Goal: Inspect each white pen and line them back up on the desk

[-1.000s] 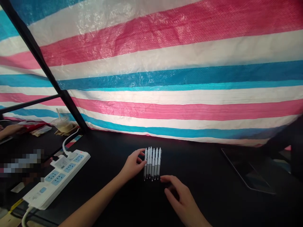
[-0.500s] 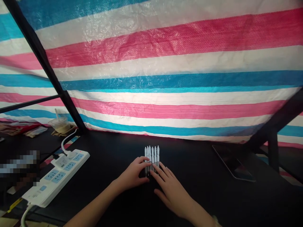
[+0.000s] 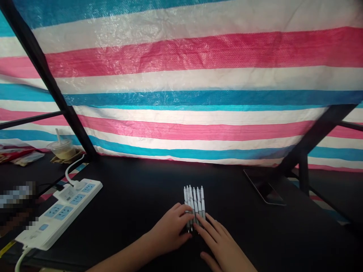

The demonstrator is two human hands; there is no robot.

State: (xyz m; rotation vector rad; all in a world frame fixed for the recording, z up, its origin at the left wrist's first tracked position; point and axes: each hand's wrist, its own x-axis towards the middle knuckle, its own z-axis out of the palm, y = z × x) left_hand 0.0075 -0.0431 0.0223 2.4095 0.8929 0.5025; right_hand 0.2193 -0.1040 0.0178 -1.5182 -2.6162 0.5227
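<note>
Several white pens (image 3: 194,196) lie side by side in a row on the black table (image 3: 136,189), their push-button ends pointing away from me and their tips towards me. My left hand (image 3: 172,226) is at the row's left side, its curved fingers over the lower part of the pens and its thumb apart near the tips. From the right, my right hand (image 3: 221,241) rests with spread fingers on the lower right pens, thumb held away. Both hands touch the pens without wrapping round them. Fingers hide part of the lower barrels.
A white power strip (image 3: 61,211) with a plug and cable lies at the left. Behind it stands a lidded plastic cup (image 3: 62,149) with a straw. A dark tablet (image 3: 263,187) lies at the right. Striped sheeting (image 3: 181,83) hangs behind, between slanted black frame bars.
The pens and both hands have moved nearer to me and to the right across the table, the row staying together. The view has turned slightly to the right.
</note>
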